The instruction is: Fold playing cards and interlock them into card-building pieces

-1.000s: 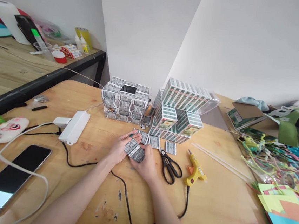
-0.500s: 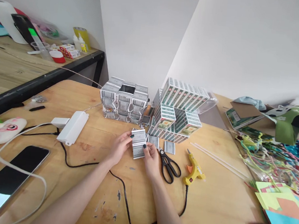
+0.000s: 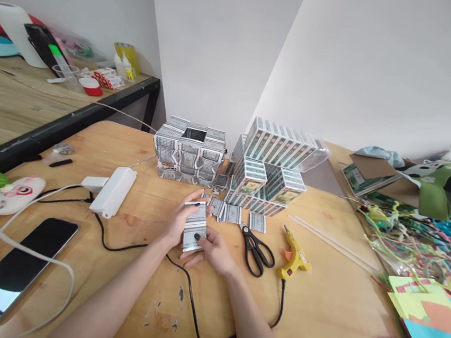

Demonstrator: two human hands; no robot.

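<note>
Both hands grip one folded playing card (image 3: 195,220) with a grey patterned back and a crease across its middle. My left hand (image 3: 178,222) has its thumb over the upper part, fingers behind. My right hand (image 3: 214,249) presses its thumb on the lower part, with fingers underneath. Just beyond lie more patterned cards (image 3: 232,214) on the table. Behind them stands a block built of folded cards (image 3: 189,152) with a square opening on top. Boxed card decks (image 3: 278,142) are stacked to its right.
Black-handled scissors (image 3: 256,250) and a yellow glue gun (image 3: 294,255) lie right of my hands. The gun's black cable (image 3: 192,304) loops past my forearms. Two clear glue sticks (image 3: 330,242) lie farther right. A white power adapter (image 3: 113,193) and a phone (image 3: 20,266) are on the left.
The held card has moved left and nearer to me, away from the cards on the table. My right hand has shifted to its lower end, with the fingers now beneath.
</note>
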